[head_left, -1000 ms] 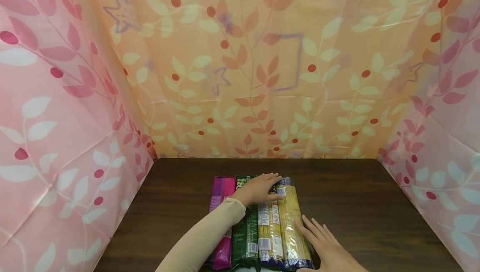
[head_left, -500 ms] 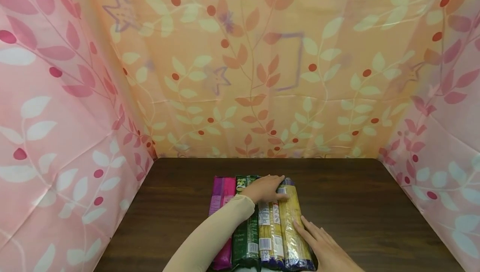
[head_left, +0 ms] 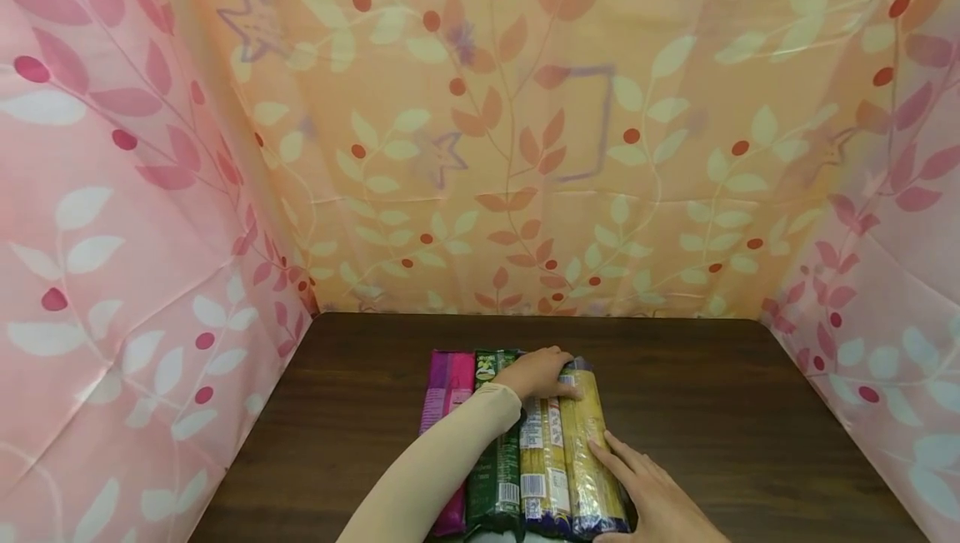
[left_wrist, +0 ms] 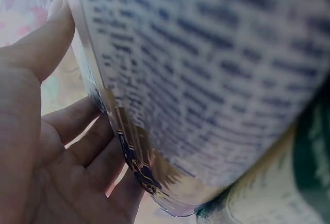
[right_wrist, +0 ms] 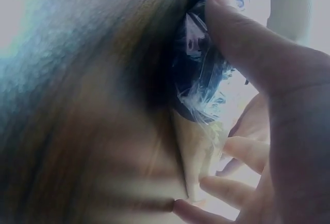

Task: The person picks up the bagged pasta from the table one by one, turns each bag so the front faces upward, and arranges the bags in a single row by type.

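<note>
Side by side on the dark wooden table [head_left: 360,410] lie a pink pack [head_left: 452,372], a green spaghetti pack [head_left: 495,476] and two clear packs showing yellow strands, the inner clear pack [head_left: 543,464] and the rightmost clear pack [head_left: 588,451]. My left hand [head_left: 534,372] reaches across them, its thumb on the rightmost pack near the far end. In the left wrist view, fingertips [left_wrist: 95,105] touch the edge of a pack with printed text. Along the outer side of the rightmost pack rests my right hand [head_left: 652,493]; its thumb [right_wrist: 224,0] is at the blue plastic end.
Patterned cloth encloses the table: a pink curtain [head_left: 135,276] on the left, an orange curtain [head_left: 517,151] behind, and a pink curtain [head_left: 885,318] on the right. Something whitish [head_left: 495,537] shows at the packs' near end.
My left hand has slid rightward over the packs, towards the far end of the rightmost one. The right hand stays at its side almost unmoved. The head view has shifted slightly.
</note>
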A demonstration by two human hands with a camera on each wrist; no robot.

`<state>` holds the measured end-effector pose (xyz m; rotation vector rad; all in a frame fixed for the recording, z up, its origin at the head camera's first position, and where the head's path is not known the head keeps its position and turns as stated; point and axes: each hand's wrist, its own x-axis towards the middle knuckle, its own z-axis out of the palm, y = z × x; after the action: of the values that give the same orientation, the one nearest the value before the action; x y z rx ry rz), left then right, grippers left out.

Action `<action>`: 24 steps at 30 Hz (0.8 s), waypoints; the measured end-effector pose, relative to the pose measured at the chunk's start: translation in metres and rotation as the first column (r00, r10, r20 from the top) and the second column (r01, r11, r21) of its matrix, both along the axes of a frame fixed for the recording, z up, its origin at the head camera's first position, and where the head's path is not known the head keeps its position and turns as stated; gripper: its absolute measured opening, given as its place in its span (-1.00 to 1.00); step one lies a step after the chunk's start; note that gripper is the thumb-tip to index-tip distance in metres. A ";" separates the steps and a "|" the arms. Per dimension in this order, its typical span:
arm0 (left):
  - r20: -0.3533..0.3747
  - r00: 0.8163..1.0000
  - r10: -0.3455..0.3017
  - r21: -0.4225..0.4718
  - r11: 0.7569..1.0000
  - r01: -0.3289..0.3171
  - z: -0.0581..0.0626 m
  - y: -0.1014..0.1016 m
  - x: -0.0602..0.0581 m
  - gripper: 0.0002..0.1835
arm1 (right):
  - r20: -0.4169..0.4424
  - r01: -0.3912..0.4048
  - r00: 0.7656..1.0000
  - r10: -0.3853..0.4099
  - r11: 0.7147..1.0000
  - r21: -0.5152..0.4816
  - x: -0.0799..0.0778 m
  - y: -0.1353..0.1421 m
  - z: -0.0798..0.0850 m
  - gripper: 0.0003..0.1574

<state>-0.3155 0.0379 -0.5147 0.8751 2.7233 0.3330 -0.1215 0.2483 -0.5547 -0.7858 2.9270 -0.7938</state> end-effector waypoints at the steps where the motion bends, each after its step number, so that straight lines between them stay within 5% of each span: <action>1: -0.005 1.000 -0.002 -0.003 1.000 0.002 0.000 0.001 0.000 -0.13 | 0.000 0.003 1.000 -0.003 1.000 0.000 0.000 0.000 0.000 0.45; 11: 0.058 0.998 0.001 -0.030 1.000 0.001 0.002 0.004 -0.004 -0.15 | 0.184 0.054 0.982 -0.044 0.997 -0.047 0.000 0.003 -0.003 0.58; 24: 0.128 0.992 0.021 0.004 1.000 -0.022 0.006 0.002 -0.009 -0.20 | 0.142 0.059 0.989 -0.049 0.996 -0.069 -0.002 0.005 -0.006 0.50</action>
<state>-0.3243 0.0402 -0.5084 0.7981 2.6167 0.3871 -0.1234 0.2529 -0.5610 -0.6287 2.8202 -0.9245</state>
